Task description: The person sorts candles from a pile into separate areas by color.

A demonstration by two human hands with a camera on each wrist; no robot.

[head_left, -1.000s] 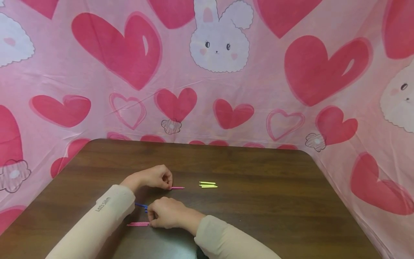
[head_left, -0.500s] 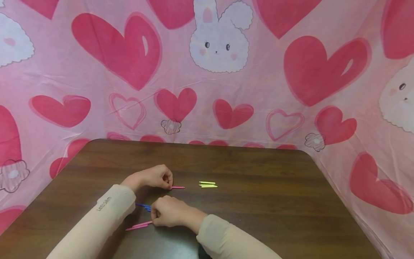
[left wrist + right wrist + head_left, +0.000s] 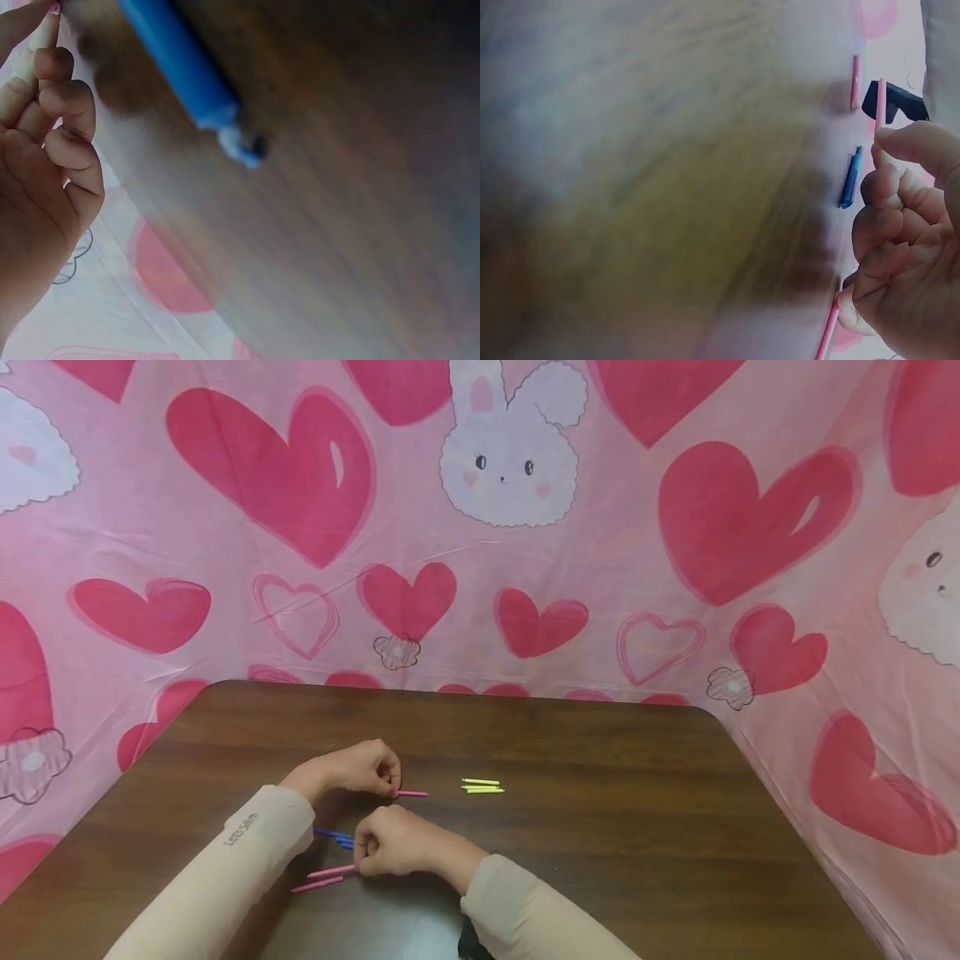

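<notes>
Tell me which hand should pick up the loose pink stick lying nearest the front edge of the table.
Probably the right hand. It already pinches one pink stick just beside the loose pink stick. The left hand is farther back on the table, pinching another pink stick.

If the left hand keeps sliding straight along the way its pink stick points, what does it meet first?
Likely the yellow sticks. The left hand pinches a pink stick pointing right across the table, with bare wood between its tip and them. The line may pass just on their near side.
</notes>
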